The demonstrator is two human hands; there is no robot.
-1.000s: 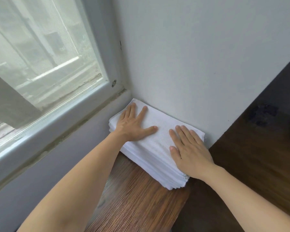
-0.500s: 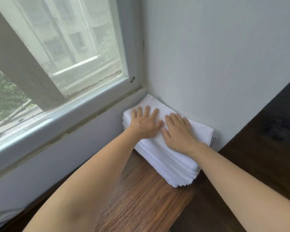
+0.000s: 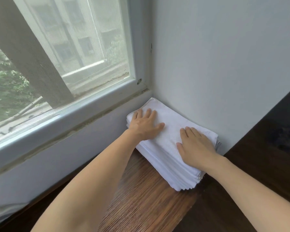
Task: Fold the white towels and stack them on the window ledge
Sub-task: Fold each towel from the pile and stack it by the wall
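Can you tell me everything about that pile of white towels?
The pile of white towels is a neat stack of many folded layers, their edges showing along the near side. The cloth looks soft and a bit bumpy. It sits on the wooden ledge, tucked into the corner against the wall. The left hand and right hand rest flat on top.

Towel stack (image 3: 167, 153) sits on the ledge (image 3: 141, 198), tucked in the corner: window (image 3: 65, 64) left, wall (image 3: 224, 64) behind. Left hand (image 3: 145, 125) and right hand (image 3: 195, 146) flat on top, apart.
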